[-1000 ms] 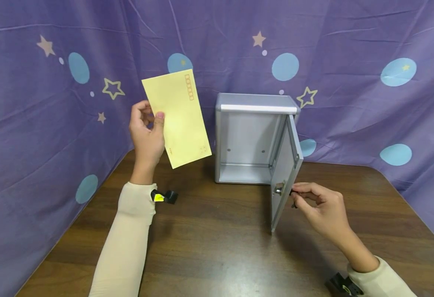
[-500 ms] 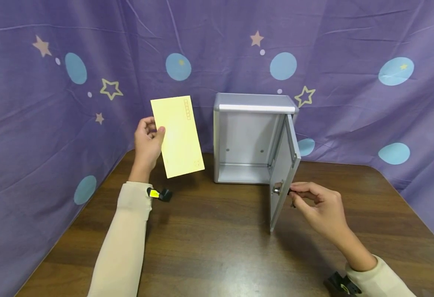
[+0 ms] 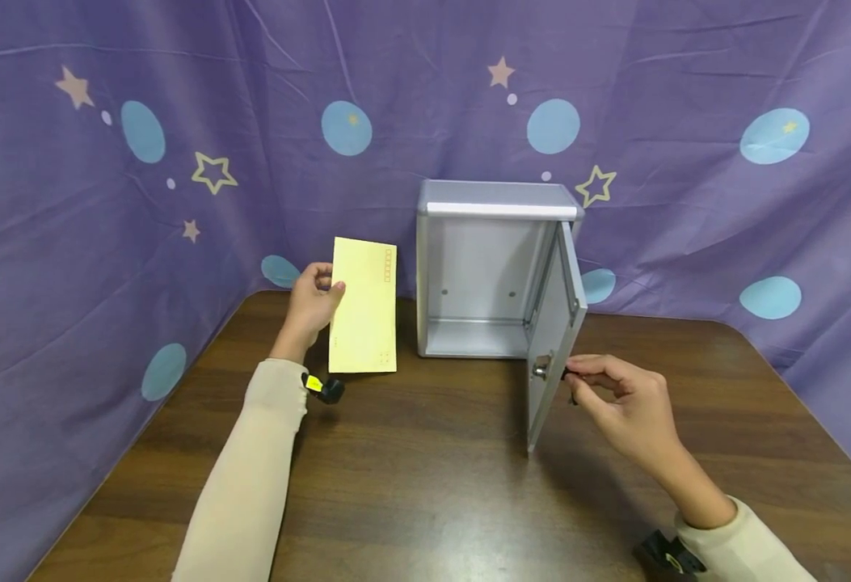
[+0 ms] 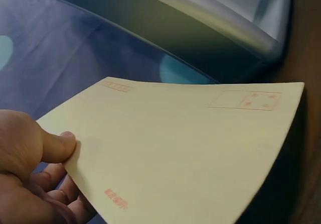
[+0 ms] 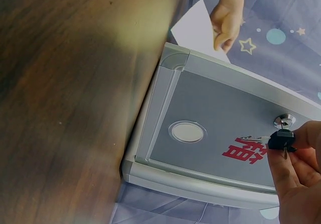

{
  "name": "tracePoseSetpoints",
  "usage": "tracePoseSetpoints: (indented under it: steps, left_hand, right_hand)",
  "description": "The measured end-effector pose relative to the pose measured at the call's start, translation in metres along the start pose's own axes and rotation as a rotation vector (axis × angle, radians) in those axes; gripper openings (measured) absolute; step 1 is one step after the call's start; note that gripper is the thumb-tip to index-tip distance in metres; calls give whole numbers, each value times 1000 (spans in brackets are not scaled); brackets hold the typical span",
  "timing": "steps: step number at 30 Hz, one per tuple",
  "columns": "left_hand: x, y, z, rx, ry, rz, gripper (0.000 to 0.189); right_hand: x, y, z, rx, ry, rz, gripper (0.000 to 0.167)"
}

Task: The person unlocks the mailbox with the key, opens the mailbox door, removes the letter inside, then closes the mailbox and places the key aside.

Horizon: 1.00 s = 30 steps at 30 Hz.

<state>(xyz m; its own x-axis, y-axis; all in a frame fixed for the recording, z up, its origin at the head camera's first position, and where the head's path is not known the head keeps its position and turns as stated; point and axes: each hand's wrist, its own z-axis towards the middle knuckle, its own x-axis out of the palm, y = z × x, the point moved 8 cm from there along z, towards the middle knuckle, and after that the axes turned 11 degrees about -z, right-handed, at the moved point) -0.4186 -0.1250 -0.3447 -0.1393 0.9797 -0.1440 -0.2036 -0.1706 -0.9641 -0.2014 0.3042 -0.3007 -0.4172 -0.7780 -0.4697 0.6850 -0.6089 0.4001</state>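
Observation:
My left hand pinches a pale yellow envelope by its left edge, thumb on the near face. The envelope stands nearly upright, left of the mailbox, its lower edge close over the table. A silver metal mailbox has its door swung out toward me on the right, leaving the bare inside showing. On the door's outer side, my right hand pinches a black-headed key at the lock. Beside it, a second key's blade points away over red lettering.
The brown wooden table carries the mailbox near its back edge. A purple curtain with stars and blue ovals hangs close behind and along the left. The open door juts forward between my two hands.
My left hand has come down and a little to the right with the envelope, which has turned from slanted to nearly upright. The right hand and the door stay in place.

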Motion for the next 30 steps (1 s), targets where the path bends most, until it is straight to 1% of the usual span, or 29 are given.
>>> tracePoseSetpoints:
  steps: [6, 9, 13, 22, 27, 30]
  left_hand:
    - [12, 14, 0, -36, 43, 100, 40]
    - [16, 15, -1, -37, 77, 175, 40]
    - [19, 17, -3, -34, 98, 268, 41]
    - [28, 27, -7, -82, 136, 390, 44]
    - [30, 30, -9, -104, 136, 456, 44]
    - [30, 32, -9, -114, 157, 510, 50]
  right_hand:
    - [1, -1, 0, 5, 5, -3, 30]
    - [1, -1, 1, 3, 3, -7, 29]
    - [1, 0, 1, -8, -2, -10, 29]
    - [1, 1, 1, -2, 1, -8, 29]
    - [0, 3, 1, -6, -2, 12, 29]
    - [0, 3, 1, -2, -1, 14, 29]
